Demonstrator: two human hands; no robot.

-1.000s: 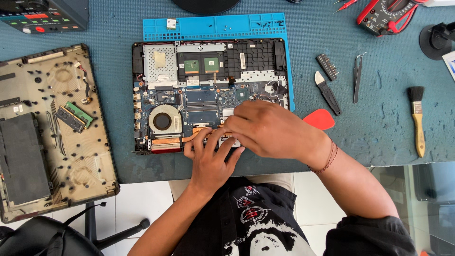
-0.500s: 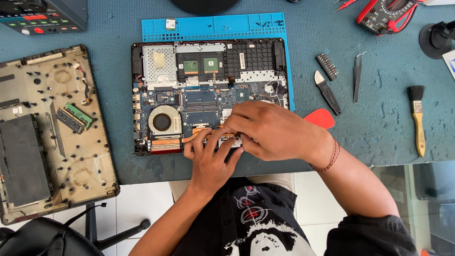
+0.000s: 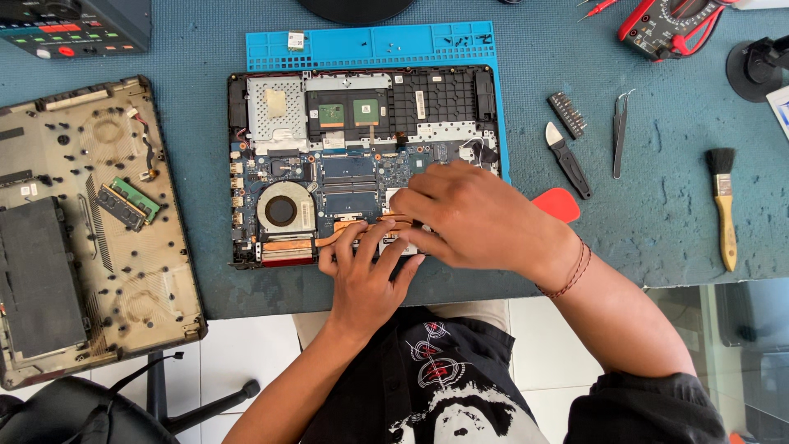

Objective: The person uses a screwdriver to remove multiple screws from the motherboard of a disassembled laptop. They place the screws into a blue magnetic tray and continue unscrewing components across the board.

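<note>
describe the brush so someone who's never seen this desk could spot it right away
Start at the open laptop on the blue mat, then look right, past the bit strip, the tweezers and the pry tool. The brush lies alone by the desk's right edge, the only tool with a yellowish handle and black bristles.

An electronics repair workshop: an opened laptop (image 3: pixel 366 164) lies on a blue work mat (image 3: pixel 370 45) on the table (image 3: pixel 657 230), with a multimeter (image 3: pixel 670 25), tweezers (image 3: pixel 620 131), screwdriver bits (image 3: pixel 567 113) and brush (image 3: pixel 724 205) (bench instrument (image 3: pixel 74 25) at the corner)
</note>
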